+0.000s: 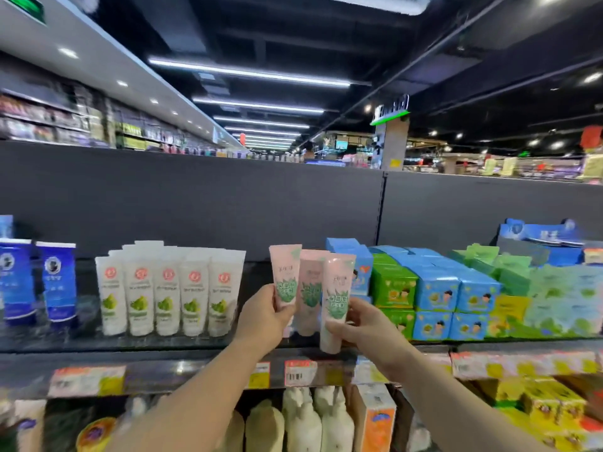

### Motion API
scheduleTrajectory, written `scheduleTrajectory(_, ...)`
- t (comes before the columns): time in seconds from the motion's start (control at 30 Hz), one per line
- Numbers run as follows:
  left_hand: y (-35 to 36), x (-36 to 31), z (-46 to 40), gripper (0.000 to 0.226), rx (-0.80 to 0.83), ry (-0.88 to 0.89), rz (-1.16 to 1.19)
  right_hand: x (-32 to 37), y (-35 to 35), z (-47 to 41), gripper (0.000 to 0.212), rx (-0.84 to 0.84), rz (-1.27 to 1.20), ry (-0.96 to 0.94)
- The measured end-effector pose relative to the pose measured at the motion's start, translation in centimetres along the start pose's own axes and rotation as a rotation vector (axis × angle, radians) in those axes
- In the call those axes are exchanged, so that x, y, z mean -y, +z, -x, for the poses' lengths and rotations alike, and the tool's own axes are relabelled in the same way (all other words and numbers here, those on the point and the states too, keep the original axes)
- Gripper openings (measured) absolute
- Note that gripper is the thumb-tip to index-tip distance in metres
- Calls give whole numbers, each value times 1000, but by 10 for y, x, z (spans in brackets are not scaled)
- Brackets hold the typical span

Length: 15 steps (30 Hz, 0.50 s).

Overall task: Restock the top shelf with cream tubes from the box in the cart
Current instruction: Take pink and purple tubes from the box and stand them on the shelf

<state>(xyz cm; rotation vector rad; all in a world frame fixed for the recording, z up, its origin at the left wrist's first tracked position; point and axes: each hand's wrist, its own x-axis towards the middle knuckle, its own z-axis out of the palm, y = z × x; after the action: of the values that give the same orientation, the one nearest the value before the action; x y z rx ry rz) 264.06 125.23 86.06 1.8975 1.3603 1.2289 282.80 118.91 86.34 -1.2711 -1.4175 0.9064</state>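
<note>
Two hands up at my 12 o'clock, near top shelf (202,345) edge. My left hand (266,313) grips pink cream tube (284,277); my right hand (365,324) pinches second tube (336,298), upright. Third tube (311,288) between, behind them. White tubes (169,285) at 10 o'clock, blue-green boxes (434,288) at 2 o'clock.
</note>
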Motion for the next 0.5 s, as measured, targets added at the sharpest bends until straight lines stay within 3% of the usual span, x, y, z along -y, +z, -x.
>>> scheduleTrajectory(0.17, -3, 3, 2, 28, 88, -36, -137, 5, -5, -8, 31, 41, -51, -35)
scheduleTrajectory(0.33, -4, 3, 7, 33, 77, -2, -149, 11, 1, -10, 30, 74, -91, -59)
scheduleTrajectory(0.47, -9, -7, 20, 67, 83, 16, -22, 17, 4, -10, 27, 70, -64, -86)
scheduleTrajectory(0.5, -11, -9, 26, 65, 34, 42, 29, 19, 6, -9, 27, 67, -71, -88)
